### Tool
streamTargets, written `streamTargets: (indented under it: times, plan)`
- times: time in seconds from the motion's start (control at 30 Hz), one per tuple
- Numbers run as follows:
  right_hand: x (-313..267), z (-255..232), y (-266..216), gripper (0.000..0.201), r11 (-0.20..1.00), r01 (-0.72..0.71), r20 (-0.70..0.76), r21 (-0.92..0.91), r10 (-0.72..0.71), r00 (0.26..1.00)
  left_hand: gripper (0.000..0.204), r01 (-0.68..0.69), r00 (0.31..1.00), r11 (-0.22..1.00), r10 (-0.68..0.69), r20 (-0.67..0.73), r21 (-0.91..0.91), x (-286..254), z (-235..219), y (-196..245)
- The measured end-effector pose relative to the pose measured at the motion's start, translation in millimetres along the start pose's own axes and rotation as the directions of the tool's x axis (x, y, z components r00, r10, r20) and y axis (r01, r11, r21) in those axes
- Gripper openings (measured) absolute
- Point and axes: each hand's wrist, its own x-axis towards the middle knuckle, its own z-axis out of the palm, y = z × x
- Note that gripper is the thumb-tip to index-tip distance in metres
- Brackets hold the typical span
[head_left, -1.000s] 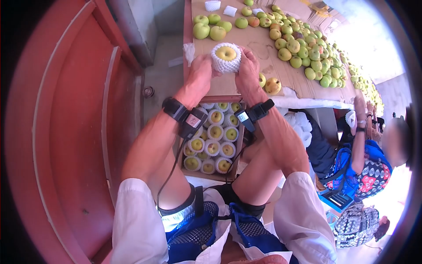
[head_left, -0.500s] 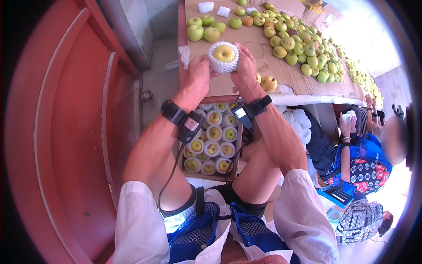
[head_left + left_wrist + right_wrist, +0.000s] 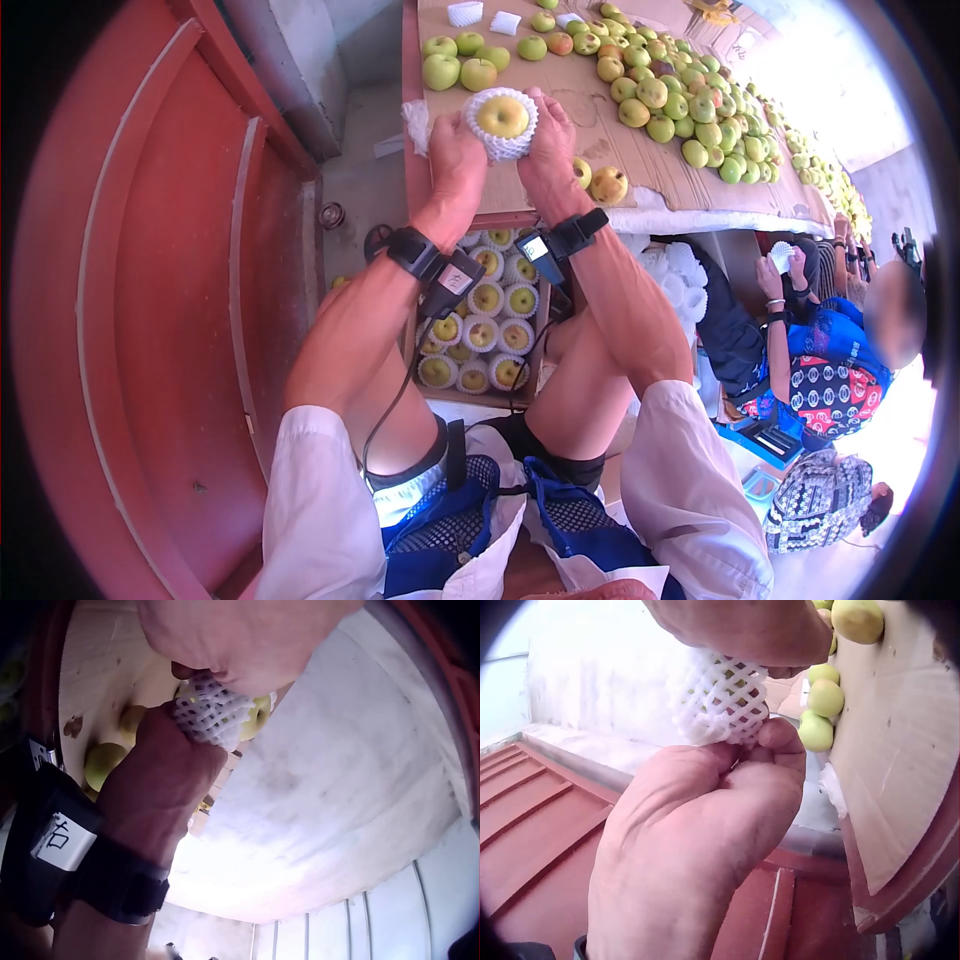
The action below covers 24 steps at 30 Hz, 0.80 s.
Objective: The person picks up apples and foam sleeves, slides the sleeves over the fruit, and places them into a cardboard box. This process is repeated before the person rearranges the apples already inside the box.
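A yellow-green apple (image 3: 502,117) in a white foam net (image 3: 498,147) is held up between both hands over the near edge of the table. My left hand (image 3: 457,165) grips the net from the left side, its fingers curled at the mesh. From the right, my right hand (image 3: 550,140) holds the net, thumb and fingers up along its side. The apple's top shows above the net's rim. In the right wrist view the mesh (image 3: 724,697) is stretched round the fruit, pinched by the left fingertips below.
Below the hands stands a box (image 3: 490,398) of netted apples. Loose apples (image 3: 700,110) are heaped on the cardboard-covered table (image 3: 500,195), with a few greener ones (image 3: 441,71) at its left. White nets (image 3: 682,280) lie at right, near another person (image 3: 830,340). A red door (image 3: 170,300) stands left.
Both hands, still holding the netted apple, have shifted slightly left and up in the head view. The other person at right has raised their hands with a white net.
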Motion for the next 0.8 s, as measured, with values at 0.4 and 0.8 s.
streamTargets:
  times: [0.4,0.8]
  plan:
    - [-20,-4,-30,0.039,0.913,-0.079,0.188,-0.4,0.166,0.968,0.027,0.044,0.999,0.996,-0.046,0.018,0.072,12,-10,16]
    - [-30,-5,-61,0.076,0.49,0.42,0.509,-0.764,0.059,0.858,0.034,-0.055,0.998,0.942,0.066,-0.024,0.331,41,-42,9]
